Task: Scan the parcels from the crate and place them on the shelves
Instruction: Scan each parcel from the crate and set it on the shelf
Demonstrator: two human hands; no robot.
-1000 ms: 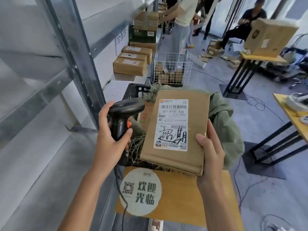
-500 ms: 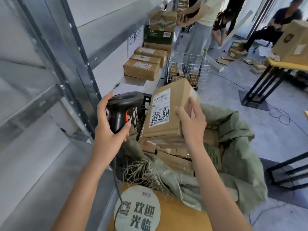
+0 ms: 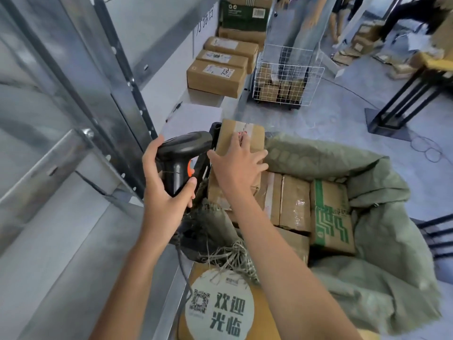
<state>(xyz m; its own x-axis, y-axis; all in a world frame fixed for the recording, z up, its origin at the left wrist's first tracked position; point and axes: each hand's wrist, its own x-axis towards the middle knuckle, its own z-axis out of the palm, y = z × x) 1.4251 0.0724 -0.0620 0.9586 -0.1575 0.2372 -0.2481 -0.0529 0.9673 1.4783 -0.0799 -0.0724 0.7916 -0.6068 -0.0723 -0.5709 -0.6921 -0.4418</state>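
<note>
Two hands are showing in my view, and I am reading across from the left. Metal shelves (image 3: 73, 148) are filling the left side, their lower board lying bare beside my arm. My left hand (image 3: 163, 192) is wrapping its fingers round the handle of a black scanner (image 3: 181, 153), whose head is pointing right toward a brown parcel (image 3: 239, 153). That parcel is standing tilted at the left end of the crate (image 3: 215, 130), leaning over other parcels packed inside a green sack (image 3: 382, 241). My right hand (image 3: 239, 165) is lying on top of the parcel with its fingers spread and fairly straight, pressing on the cardboard rather than curling round it. Further back, three boxes (image 3: 218, 72) are sitting in a row on the shelf board, and a wire basket (image 3: 286, 77) is standing on the floor just to their right.
</note>
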